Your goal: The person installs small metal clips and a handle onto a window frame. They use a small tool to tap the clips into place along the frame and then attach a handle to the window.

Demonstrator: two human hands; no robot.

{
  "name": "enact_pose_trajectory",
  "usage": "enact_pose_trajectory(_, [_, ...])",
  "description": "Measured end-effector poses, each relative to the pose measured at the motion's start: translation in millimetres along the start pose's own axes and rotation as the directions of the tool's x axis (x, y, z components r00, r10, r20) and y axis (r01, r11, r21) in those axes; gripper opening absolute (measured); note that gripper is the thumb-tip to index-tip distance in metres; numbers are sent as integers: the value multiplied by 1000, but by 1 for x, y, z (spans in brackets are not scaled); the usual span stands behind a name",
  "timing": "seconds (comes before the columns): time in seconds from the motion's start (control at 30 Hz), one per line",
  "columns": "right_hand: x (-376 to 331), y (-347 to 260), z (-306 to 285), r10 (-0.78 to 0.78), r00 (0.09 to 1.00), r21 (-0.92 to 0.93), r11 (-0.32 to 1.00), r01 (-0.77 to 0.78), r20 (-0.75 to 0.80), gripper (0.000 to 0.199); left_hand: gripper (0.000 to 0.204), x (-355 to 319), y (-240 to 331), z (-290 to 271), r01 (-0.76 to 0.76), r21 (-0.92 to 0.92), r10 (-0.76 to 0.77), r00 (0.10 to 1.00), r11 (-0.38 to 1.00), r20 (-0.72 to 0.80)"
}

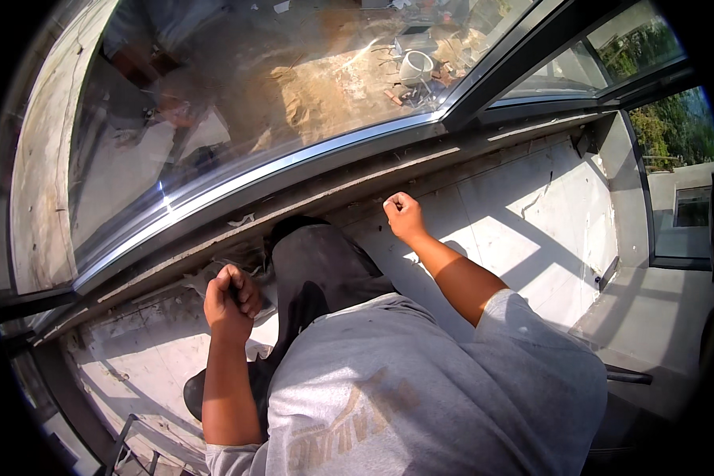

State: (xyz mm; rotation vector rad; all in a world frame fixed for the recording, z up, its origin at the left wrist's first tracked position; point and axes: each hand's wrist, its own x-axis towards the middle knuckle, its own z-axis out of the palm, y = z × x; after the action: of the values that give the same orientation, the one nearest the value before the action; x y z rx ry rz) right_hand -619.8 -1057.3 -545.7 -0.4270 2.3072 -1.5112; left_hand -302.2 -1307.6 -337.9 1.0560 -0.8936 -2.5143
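**Two curled hands before a window ledge**

A person in a grey shirt [436, 365] with a faded tan print faces a large window, both bare forearms stretched forward. The left hand [232, 297] is bent inward with its fingers folded toward the palm; dark shadow fills the gap, so whether it encloses anything cannot be told. The right hand [403, 216] is drawn into a loose fist, clear of the ledge and in full sun.

The ledge [404, 164], a narrow rough strip, runs beyond both hands, directly below the bright metal window frame [293, 167]. A crumpled translucent sheet [250, 255] lies under the ledge, just beside the left hand. Between the hands, one leg in dark trousers [317, 270] reaches toward the ledge.

Below, a white seamed surface [484, 198] carries hard-edged shadows. Through the glass, a white bucket [416, 68] stands among debris on sandy ground, while trees [662, 131] show through the panes at right.
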Motion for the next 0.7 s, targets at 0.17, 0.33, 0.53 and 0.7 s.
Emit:
enact_pose_trajectory(0.17, [-10,109,-5,371,914,-367,837,-405,-162,17,16,-35,-29,-50,43,49,-31,972,998,-234])
enact_pose_trajectory(0.33, [-20,251,-27,638,672,-289,608,-740,-376,27,13,-68,-49,-83,109,160,-42,926,981,-375])
enact_pose_trajectory(0.53, [-53,367,-93,613,778,-932,186,-311,-137,31,13,-57,-53,-79,197,162,-122,915,967,-384])
enact_pose_trajectory(0.7, [-66,340,-110,594,792,-819,380,-431,-141,23,13,-47,-54,-47,211,221,-108,909,952,-403])
